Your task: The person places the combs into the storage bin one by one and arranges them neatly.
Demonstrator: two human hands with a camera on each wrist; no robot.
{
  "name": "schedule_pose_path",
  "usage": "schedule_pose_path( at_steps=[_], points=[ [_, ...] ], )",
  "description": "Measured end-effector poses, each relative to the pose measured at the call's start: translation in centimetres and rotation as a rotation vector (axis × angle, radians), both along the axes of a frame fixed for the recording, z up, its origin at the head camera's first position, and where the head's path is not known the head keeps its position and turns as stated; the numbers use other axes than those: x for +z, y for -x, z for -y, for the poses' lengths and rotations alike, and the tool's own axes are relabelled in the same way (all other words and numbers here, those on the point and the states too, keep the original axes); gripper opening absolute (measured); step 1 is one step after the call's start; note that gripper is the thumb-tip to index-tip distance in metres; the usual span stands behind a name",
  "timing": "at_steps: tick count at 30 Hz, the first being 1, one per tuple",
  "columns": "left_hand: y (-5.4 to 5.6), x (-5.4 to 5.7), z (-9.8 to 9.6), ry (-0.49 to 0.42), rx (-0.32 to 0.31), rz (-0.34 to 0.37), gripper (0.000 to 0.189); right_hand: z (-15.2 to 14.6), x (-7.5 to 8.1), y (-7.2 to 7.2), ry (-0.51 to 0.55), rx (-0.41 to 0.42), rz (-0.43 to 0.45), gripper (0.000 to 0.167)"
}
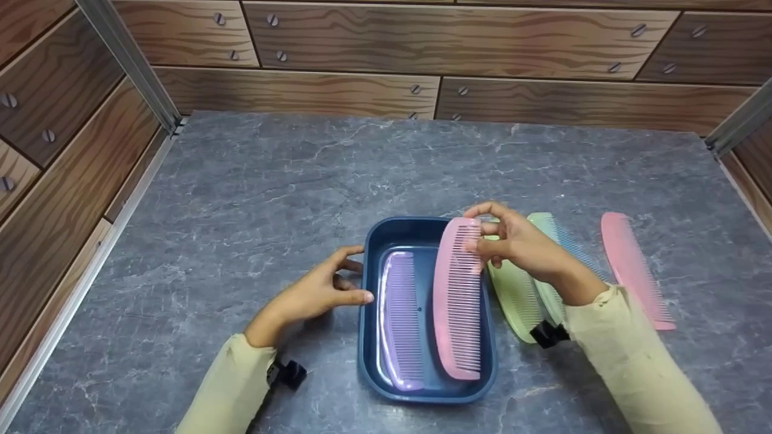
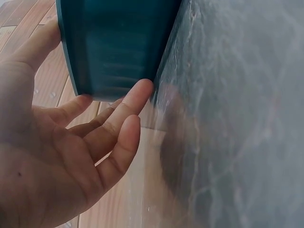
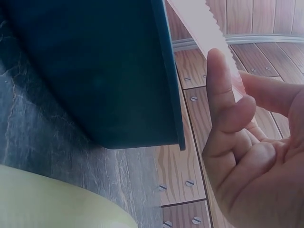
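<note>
A pink comb [image 1: 447, 301] is pinched near its far end by my right hand [image 1: 518, 247], over the right side of a blue plastic tray [image 1: 369, 361]. In the right wrist view, the comb [image 3: 202, 23] sits between thumb and fingers, above the tray wall [image 3: 95, 71]. A purple comb [image 1: 403, 319] lies inside the tray along its left side. My left hand [image 1: 319, 283] touches the tray's left side, thumb tip at the rim. In the left wrist view, the hand's fingers [image 2: 135, 97] extend along the tray's outer wall [image 2: 114, 47].
Right of the tray, a green comb [image 1: 515, 298] lies on the grey marbled table [image 1: 289, 175], partly under my right hand. Beside it are a pale green and blue comb [image 1: 546, 226], partly hidden by my wrist, and another pink comb [image 1: 633, 271]. Wood-patterned panels [image 1: 458, 42] border the table.
</note>
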State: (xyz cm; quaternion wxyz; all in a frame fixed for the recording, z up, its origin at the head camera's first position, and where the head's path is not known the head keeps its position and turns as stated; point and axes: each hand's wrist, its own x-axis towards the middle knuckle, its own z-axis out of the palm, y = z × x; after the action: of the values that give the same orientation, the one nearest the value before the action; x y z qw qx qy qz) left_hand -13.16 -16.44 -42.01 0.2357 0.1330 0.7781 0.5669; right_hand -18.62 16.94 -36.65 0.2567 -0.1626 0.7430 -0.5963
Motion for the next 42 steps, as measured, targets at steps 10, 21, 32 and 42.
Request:
schedule_pose_path(
  at_steps=[10,21,32,42],
  points=[
    [0.1,0.0,-0.1,0.004,0.002,0.011,0.087,0.1,-0.4,-0.3,-0.032,0.035,-0.014,0.04],
    [0.1,-0.1,0.0,-0.007,0.009,0.01,0.088,0.5,-0.5,-0.2,-0.062,0.036,-0.066,0.037],
    [0.0,-0.1,0.0,-0.033,0.01,0.014,0.088,0.4,-0.9,0.1,-0.195,-0.002,-0.273,0.037],
    [0.0,0.1,0.0,0.002,0.02,-0.002,0.087,0.4,-1.2,0.4,-0.26,-0.038,-0.319,0.038]
  ],
)
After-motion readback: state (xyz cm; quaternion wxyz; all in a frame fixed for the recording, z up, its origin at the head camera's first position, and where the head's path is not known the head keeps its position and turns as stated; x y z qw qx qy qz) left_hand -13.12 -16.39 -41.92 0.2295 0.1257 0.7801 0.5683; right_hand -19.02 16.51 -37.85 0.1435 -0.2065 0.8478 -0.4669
